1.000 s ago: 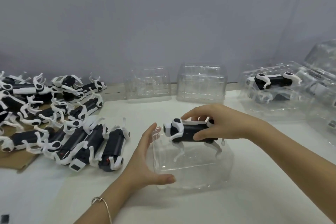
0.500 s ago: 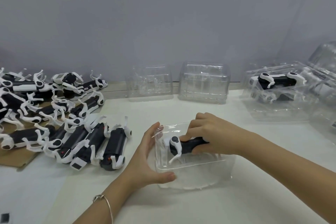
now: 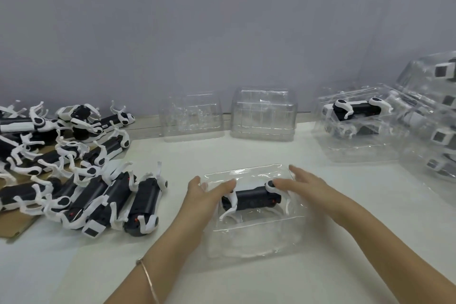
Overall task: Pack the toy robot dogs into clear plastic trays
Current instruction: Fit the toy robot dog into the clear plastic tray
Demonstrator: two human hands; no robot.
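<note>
A black-and-white toy robot dog lies inside a clear plastic tray at the table's middle. My left hand rests with straight fingers on the tray's left rim, thumb toward the dog's head end. My right hand lies flat and open over the tray's right side, its fingers touching the dog's white rear joint. A pile of several loose robot dogs covers the left of the table.
Two empty clear trays stand upside down against the grey wall. At the right, packed trays holding dogs are stacked, more at the far right. Brown cardboard lies under the pile.
My right hand lowered the dog into the tray and let go of it. Both hands now lie open on the tray, the left shifted from its front corner to its left rim.
</note>
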